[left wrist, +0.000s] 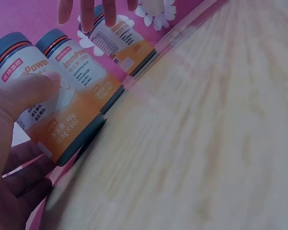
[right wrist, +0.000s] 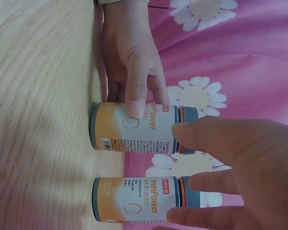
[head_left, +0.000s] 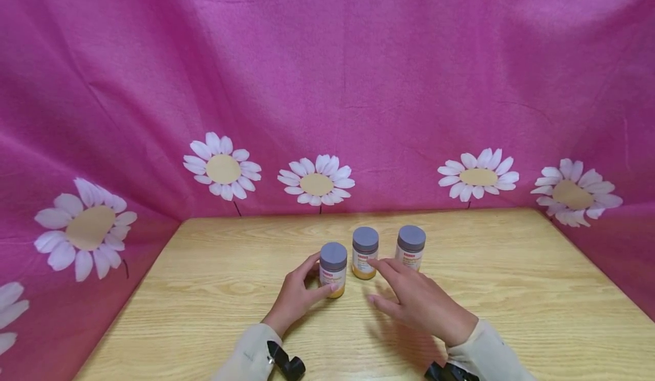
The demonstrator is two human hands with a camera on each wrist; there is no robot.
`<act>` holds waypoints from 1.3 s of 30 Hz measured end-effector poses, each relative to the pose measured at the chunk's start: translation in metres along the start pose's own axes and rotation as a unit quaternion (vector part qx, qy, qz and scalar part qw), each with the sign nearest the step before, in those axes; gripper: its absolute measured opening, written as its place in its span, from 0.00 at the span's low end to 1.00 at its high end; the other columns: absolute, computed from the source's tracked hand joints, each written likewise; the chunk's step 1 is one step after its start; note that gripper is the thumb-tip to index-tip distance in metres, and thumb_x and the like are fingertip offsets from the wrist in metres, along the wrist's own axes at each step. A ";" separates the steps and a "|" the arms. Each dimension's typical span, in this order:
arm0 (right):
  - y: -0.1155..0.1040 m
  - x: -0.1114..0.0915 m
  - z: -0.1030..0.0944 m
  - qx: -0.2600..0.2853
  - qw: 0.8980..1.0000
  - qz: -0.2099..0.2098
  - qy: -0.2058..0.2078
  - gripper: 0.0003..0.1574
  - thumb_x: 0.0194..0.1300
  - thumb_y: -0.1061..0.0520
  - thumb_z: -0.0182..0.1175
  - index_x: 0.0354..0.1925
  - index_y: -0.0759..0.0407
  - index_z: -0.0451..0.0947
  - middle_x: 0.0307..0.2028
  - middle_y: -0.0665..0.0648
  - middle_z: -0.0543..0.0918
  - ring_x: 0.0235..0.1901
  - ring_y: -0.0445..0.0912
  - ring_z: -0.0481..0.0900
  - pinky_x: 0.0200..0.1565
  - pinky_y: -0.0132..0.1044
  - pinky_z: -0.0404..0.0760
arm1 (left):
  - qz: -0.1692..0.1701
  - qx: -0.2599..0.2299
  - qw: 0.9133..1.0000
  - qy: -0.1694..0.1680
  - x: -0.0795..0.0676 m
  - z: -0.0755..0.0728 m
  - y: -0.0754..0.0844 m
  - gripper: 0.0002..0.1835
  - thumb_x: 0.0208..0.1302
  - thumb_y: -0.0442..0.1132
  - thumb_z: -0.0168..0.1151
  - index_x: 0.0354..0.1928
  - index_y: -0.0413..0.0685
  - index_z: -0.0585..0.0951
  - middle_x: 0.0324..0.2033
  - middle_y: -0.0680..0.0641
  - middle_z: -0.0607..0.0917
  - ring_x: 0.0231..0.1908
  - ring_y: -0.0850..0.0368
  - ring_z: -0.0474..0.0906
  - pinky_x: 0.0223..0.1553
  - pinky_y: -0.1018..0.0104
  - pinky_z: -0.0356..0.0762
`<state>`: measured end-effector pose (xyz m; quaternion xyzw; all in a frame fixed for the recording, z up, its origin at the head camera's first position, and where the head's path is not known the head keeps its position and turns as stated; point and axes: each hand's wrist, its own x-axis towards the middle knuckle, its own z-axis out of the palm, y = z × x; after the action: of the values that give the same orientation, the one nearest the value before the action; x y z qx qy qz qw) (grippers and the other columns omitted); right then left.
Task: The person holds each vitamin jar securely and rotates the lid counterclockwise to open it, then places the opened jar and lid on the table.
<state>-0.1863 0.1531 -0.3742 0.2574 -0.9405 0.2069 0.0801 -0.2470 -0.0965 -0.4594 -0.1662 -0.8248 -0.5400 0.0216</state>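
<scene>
Three matching supplement bottles with grey caps and white-and-orange ImmPower labels stand upright on the wooden table. My left hand [head_left: 297, 294] grips the left bottle [head_left: 333, 256], thumb across its label and fingers around the far side. Just behind and to the right is the middle bottle [head_left: 365, 239]; farther right stands the right bottle [head_left: 411, 239], its lower part hidden by my right hand [head_left: 425, 302]. That right hand is held over the table with fingers extended and spread, holding nothing. In the right wrist view its fingers overlap the caps of the left bottle [right wrist: 113, 127] and another bottle [right wrist: 110, 199].
The pale wood table [head_left: 230, 267] reaches back to a pink cloth [head_left: 389, 85] printed with white daisies, which hangs behind and along both sides. Black wrist cameras [head_left: 286, 361] sit on the light sleeves.
</scene>
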 end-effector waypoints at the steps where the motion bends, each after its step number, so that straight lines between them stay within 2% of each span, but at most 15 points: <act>1: 0.000 0.000 0.000 0.001 1.000 0.000 0.000 0.35 0.63 0.46 0.65 0.64 0.55 0.69 0.58 0.59 0.75 0.54 0.55 0.77 0.50 0.53 0.77 | 0.005 0.002 1.000 -0.003 0.000 0.001 0.000 0.38 0.55 0.53 0.72 0.68 0.64 0.68 0.51 0.53 0.81 0.53 0.54 0.75 0.60 0.49 0.66; 9: 0.000 0.000 0.001 0.011 1.000 0.000 -0.002 0.37 0.62 0.46 0.65 0.65 0.55 0.68 0.58 0.59 0.75 0.55 0.55 0.76 0.51 0.54 0.76 | 0.037 0.001 0.999 -0.038 -0.002 0.005 0.004 0.38 0.55 0.51 0.72 0.68 0.64 0.68 0.49 0.57 0.80 0.51 0.58 0.74 0.59 0.51 0.67; 14: -0.001 -0.001 -0.002 0.028 1.000 0.006 -0.005 0.38 0.62 0.47 0.65 0.67 0.51 0.65 0.58 0.58 0.75 0.54 0.55 0.77 0.49 0.54 0.77 | 0.053 0.006 0.997 -0.062 -0.004 0.011 0.008 0.38 0.55 0.48 0.72 0.68 0.66 0.68 0.49 0.57 0.78 0.50 0.59 0.74 0.56 0.53 0.69; 21: 0.000 -0.001 -0.002 0.048 0.999 0.001 0.004 0.39 0.62 0.46 0.66 0.67 0.53 0.65 0.59 0.57 0.75 0.56 0.52 0.76 0.51 0.53 0.77 | 0.077 0.012 0.992 -0.095 -0.009 0.024 0.016 0.38 0.56 0.52 0.71 0.68 0.68 0.67 0.47 0.57 0.76 0.46 0.61 0.73 0.52 0.59 0.72; 26: -0.002 -0.001 -0.003 0.041 0.999 0.006 0.010 0.40 0.60 0.44 0.67 0.67 0.52 0.66 0.53 0.54 0.77 0.49 0.46 0.79 0.47 0.48 0.79 | 0.104 0.025 0.988 -0.112 -0.013 0.031 0.020 0.36 0.57 0.52 0.70 0.68 0.63 0.69 0.48 0.57 0.76 0.46 0.62 0.73 0.50 0.63 0.72; 32: -0.005 -0.001 -0.007 0.021 0.999 -0.008 0.024 0.36 0.58 0.43 0.68 0.63 0.48 0.72 0.45 0.46 0.74 0.40 0.40 0.77 0.41 0.41 0.79 | 0.113 0.032 0.986 -0.122 -0.014 0.034 0.024 0.36 0.57 0.50 0.70 0.68 0.60 0.69 0.47 0.56 0.76 0.45 0.63 0.73 0.49 0.65 0.72; 39: -0.005 -0.001 -0.007 -0.009 0.998 -0.030 0.046 0.30 0.57 0.44 0.69 0.55 0.55 0.77 0.39 0.46 0.75 0.35 0.38 0.75 0.37 0.37 0.78 | 0.107 0.001 0.986 -0.125 -0.014 0.036 0.024 0.34 0.58 0.49 0.69 0.67 0.62 0.69 0.49 0.55 0.76 0.50 0.61 0.74 0.54 0.64 0.73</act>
<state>-0.1830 0.1525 -0.3662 0.2749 -0.9294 0.2080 0.1316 -0.2215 -0.0592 -0.4562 -0.3200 -0.7988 -0.5089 -0.0236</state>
